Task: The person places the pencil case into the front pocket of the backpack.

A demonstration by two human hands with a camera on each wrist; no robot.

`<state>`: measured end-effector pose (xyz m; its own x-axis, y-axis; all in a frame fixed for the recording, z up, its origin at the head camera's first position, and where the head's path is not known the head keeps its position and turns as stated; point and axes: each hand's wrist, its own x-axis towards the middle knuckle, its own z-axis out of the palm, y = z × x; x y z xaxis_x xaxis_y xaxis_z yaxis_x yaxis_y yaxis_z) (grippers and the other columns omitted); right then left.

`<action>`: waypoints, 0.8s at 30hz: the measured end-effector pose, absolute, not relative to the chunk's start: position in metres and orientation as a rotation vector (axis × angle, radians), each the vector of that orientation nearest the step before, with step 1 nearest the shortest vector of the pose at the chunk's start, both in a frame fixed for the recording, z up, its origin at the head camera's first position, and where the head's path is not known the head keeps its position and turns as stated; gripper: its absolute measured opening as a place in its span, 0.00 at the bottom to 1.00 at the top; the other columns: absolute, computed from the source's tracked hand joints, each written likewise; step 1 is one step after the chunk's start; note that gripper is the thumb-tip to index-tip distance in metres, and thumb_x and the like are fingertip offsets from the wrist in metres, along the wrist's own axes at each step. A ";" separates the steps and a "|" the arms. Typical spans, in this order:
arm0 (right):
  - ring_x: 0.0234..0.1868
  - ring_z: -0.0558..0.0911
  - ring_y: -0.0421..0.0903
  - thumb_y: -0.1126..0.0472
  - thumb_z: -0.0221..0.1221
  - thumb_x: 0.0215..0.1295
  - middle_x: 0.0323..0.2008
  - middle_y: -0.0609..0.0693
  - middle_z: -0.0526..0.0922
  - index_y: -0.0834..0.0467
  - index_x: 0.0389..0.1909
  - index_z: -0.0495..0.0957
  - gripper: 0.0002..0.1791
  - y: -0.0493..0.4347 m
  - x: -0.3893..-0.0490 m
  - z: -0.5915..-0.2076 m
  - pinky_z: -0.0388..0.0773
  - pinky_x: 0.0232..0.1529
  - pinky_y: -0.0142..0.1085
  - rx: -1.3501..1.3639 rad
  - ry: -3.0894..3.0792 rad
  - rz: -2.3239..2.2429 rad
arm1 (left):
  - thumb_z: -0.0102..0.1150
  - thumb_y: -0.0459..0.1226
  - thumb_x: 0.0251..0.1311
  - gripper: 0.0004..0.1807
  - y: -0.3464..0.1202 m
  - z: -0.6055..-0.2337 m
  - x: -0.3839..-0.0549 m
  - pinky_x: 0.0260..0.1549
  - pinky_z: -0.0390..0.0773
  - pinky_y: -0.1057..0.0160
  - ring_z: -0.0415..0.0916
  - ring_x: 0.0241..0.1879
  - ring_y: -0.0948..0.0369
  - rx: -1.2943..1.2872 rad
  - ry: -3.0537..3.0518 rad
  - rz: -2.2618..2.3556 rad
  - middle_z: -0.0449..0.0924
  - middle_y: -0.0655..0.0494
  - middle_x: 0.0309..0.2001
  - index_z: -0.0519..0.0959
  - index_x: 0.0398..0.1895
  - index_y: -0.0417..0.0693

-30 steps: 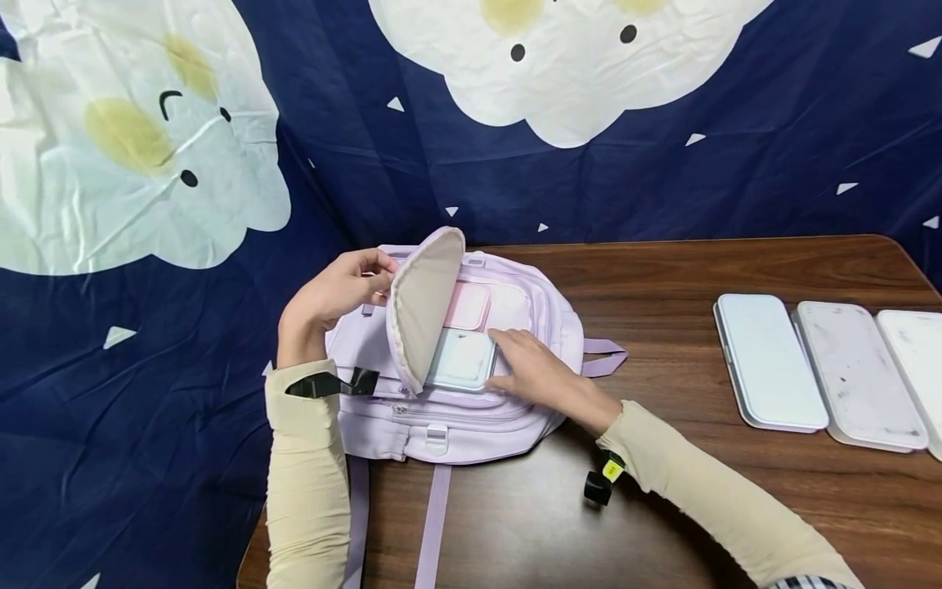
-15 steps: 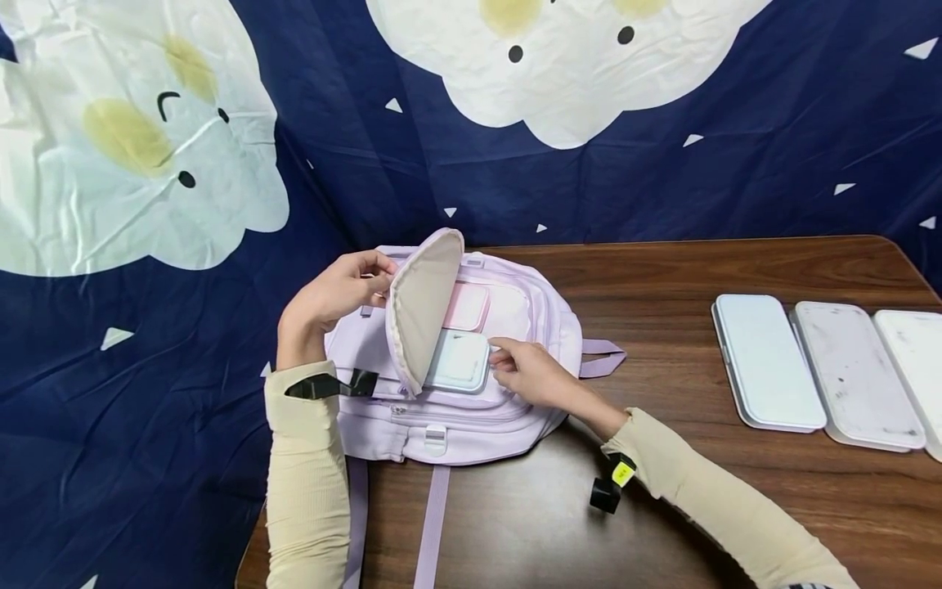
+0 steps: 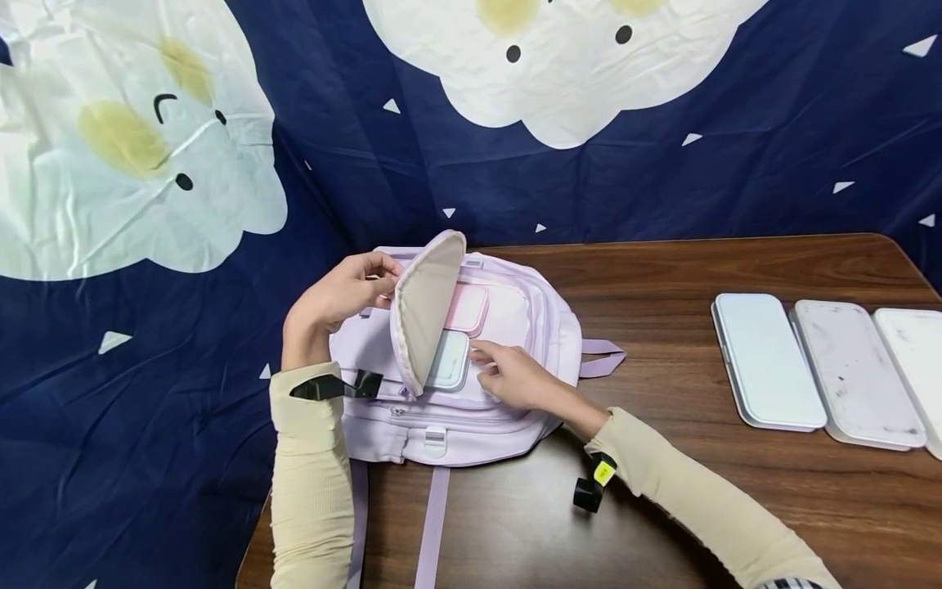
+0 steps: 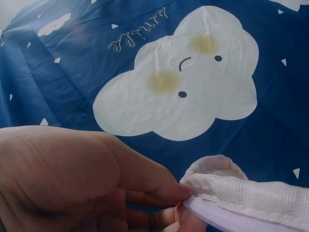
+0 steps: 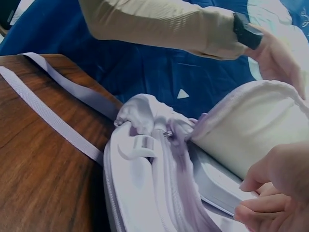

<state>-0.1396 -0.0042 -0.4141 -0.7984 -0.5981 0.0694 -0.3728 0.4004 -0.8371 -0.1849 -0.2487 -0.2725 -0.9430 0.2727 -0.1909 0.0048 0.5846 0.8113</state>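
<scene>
A lilac backpack [image 3: 508, 433] lies on the table, its front pocket flap [image 3: 427, 315] lifted to show a cream lining. My left hand [image 3: 334, 294] pinches the flap's edge between thumb and fingers, seen close in the left wrist view. Inside the pocket, a pale blue flat case [image 3: 450, 360] lies partly under the flap. Beyond it is a pink case [image 3: 467, 309], also partly covered. My right hand [image 3: 518, 376] has its loosely bent fingertips at the right end of the pale blue case. In the right wrist view, the right fingers [image 5: 260, 203] meet that case's end.
At the right of the wooden table [image 3: 662, 327] lie a light blue case [image 3: 769, 360], a greyish scuffed case [image 3: 861, 372] and a white case [image 3: 920, 360]. Backpack straps [image 3: 434, 523] run toward the front edge. A dark blue cloud-print cloth [image 3: 589, 188] hangs behind.
The pale blue case has slid left, farther under the flap, with my right hand following it. Its right fingers have drawn in from a wider spread. The left hand still holds up the flap.
</scene>
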 end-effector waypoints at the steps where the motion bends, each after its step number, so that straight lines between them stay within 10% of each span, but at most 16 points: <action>1: 0.56 0.79 0.55 0.70 0.51 0.61 0.56 0.62 0.78 0.68 0.66 0.63 0.30 -0.002 -0.140 -0.413 0.76 0.57 0.43 -0.849 2.415 -1.355 | 0.46 0.30 0.67 0.12 -0.249 -0.273 -0.185 0.36 0.79 0.68 0.75 0.35 0.64 0.227 2.522 1.289 0.74 0.52 0.36 0.71 0.49 0.30; 24: 0.51 0.80 0.56 0.70 0.59 0.60 0.54 0.63 0.78 0.65 0.59 0.72 0.24 0.060 -0.156 -0.398 0.78 0.53 0.45 -0.679 2.529 -1.598 | 0.46 0.30 0.67 0.12 -0.251 -0.275 -0.183 0.38 0.79 0.68 0.74 0.35 0.64 0.211 2.501 1.310 0.74 0.53 0.36 0.70 0.50 0.30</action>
